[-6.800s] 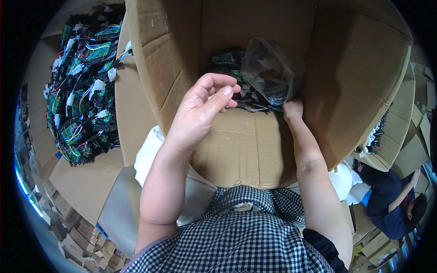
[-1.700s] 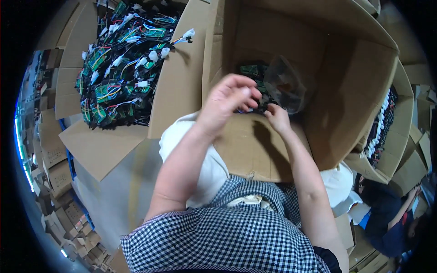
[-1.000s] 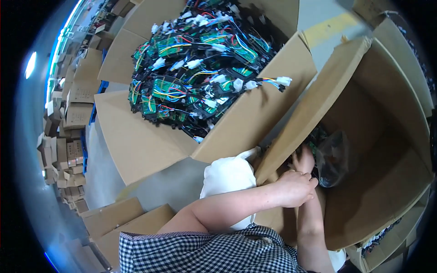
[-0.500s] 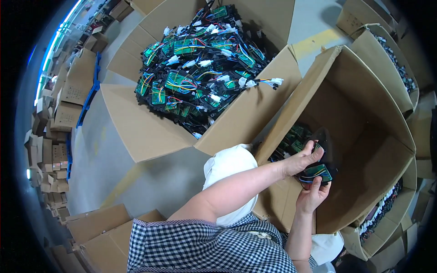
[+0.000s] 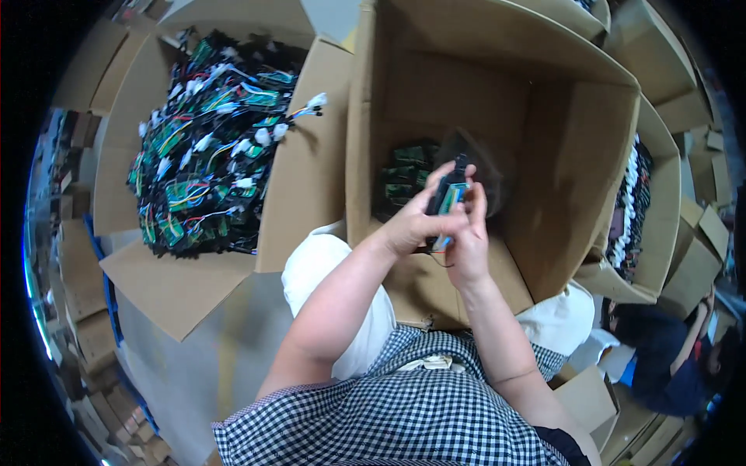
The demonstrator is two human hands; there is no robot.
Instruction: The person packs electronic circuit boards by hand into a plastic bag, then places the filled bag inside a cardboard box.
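Between my two hands is a green circuit board in a black housing (image 5: 449, 196), tilted on end, with thin wires trailing below it. My left hand (image 5: 413, 224) grips it from the left, the thumb lying across its lower part. From the right, my right hand (image 5: 469, 250) has its fingers closed around the same board. Both hands are over the near side of a deep cardboard box (image 5: 579, 163). Inside that box, more green boards (image 5: 404, 172) lie at the left, beside a clear plastic bag (image 5: 488, 167). My fingers partly cover the held board.
To the left, an open carton (image 5: 305, 167) is heaped with wired boards (image 5: 210, 155) bearing white connectors. Another box of parts (image 5: 637, 210) stands to the right. Further right, a person in dark clothes (image 5: 660, 357) is low down among cartons.
The view has swung right, so the boxes sit further left. My hands have come together on the board, which has turned from lying flat to standing on end.
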